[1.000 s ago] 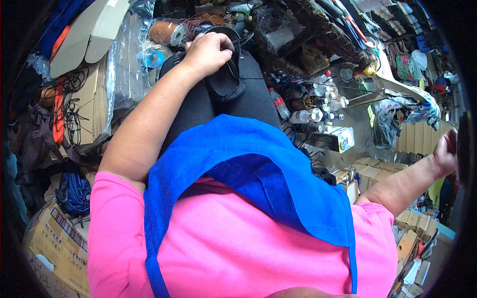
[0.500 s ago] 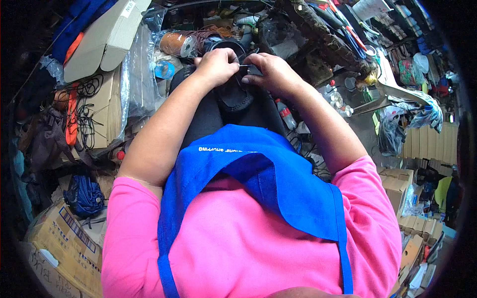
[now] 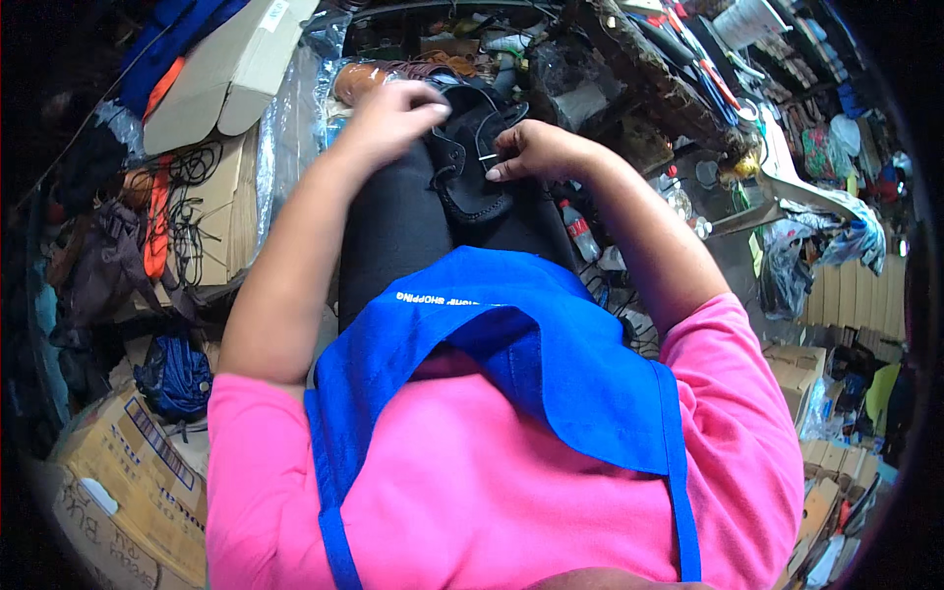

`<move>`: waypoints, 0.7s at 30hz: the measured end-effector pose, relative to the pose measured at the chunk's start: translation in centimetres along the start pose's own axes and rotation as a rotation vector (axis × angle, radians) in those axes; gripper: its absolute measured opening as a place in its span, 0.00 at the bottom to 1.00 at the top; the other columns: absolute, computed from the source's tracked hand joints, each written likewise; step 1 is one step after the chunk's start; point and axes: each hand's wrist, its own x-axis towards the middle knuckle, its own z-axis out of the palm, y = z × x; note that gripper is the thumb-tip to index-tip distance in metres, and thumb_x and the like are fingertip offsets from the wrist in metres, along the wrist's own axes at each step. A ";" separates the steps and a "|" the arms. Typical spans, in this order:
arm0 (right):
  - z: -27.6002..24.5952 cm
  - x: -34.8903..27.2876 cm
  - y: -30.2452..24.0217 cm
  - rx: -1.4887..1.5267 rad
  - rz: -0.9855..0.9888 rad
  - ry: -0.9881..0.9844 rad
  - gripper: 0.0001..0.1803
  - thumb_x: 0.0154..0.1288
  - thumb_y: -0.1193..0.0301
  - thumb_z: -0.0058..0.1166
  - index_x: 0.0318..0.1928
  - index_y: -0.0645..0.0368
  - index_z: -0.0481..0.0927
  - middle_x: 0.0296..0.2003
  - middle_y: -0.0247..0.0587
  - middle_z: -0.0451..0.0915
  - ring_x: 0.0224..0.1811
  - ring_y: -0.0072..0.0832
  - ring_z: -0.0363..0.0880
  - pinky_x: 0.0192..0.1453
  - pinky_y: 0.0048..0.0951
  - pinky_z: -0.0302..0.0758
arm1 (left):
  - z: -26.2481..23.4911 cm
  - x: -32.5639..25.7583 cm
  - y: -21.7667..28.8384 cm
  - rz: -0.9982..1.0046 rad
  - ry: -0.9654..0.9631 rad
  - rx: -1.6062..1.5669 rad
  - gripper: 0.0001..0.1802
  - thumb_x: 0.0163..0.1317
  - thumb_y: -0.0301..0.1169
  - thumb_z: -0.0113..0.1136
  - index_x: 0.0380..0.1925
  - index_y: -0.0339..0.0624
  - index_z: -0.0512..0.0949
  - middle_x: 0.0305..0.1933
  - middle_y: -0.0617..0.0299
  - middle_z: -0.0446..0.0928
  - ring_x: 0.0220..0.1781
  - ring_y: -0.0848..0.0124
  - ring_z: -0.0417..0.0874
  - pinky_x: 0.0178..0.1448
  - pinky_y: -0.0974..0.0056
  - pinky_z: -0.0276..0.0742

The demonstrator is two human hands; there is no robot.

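The left hand [image 3: 393,115] is moving up and to the left, away from the right hand [image 3: 541,150]; half a second ago the two were nearly meeting over the shoe [image 3: 477,192]. The right hand is staying close to the shoe. Its thumb and finger are pinching a thin, pale stick [image 3: 488,157], which is poking out to the left over the shoe. The left hand is looking blurry and its fingers are curling, so I cannot tell if they are pinching anything.

The black shoe is lying on the person's lap, on the dark pants [image 3: 393,236], just past the blue apron [image 3: 442,334]. A brown spool [image 3: 356,79] is sitting just beside the left hand. A bottle [image 3: 580,236] with a red label is resting to the right of the legs. Big cardboard [image 3: 226,84] is leaning at the far left.
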 end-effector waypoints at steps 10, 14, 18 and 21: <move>2.0 -2.8 0.0 -0.202 0.033 0.259 0.23 0.54 0.52 0.62 0.38 0.60 0.80 0.30 0.52 0.81 0.36 0.46 0.81 0.41 0.41 0.75 | 7.3 4.6 2.3 -0.185 -0.231 0.362 0.14 0.52 0.45 0.60 0.32 0.50 0.83 0.38 0.58 0.82 0.46 0.61 0.81 0.55 0.50 0.65; 0.9 -2.7 0.7 0.034 -0.052 0.101 0.24 0.55 0.52 0.64 0.39 0.61 0.80 0.29 0.48 0.81 0.34 0.34 0.80 0.40 0.37 0.73 | 5.4 2.9 2.1 -0.159 -0.263 -0.742 0.14 0.62 0.39 0.52 0.33 0.40 0.78 0.34 0.60 0.78 0.41 0.68 0.77 0.53 0.58 0.66; 0.2 -2.4 0.3 -0.019 0.028 0.056 0.20 0.58 0.58 0.64 0.35 0.64 0.78 0.23 0.34 0.76 0.30 0.18 0.71 0.35 0.30 0.70 | -0.2 -2.7 1.6 0.086 -0.539 -1.391 0.14 0.67 0.41 0.46 0.38 0.40 0.72 0.23 0.64 0.67 0.38 0.69 0.75 0.52 0.61 0.65; -0.2 -2.2 -0.2 -0.065 0.005 0.037 0.20 0.58 0.57 0.63 0.34 0.63 0.78 0.23 0.33 0.76 0.29 0.19 0.71 0.34 0.30 0.69 | -4.7 -9.1 0.1 0.043 -0.310 -1.442 0.16 0.68 0.42 0.46 0.45 0.42 0.67 0.22 0.66 0.64 0.32 0.68 0.74 0.54 0.59 0.66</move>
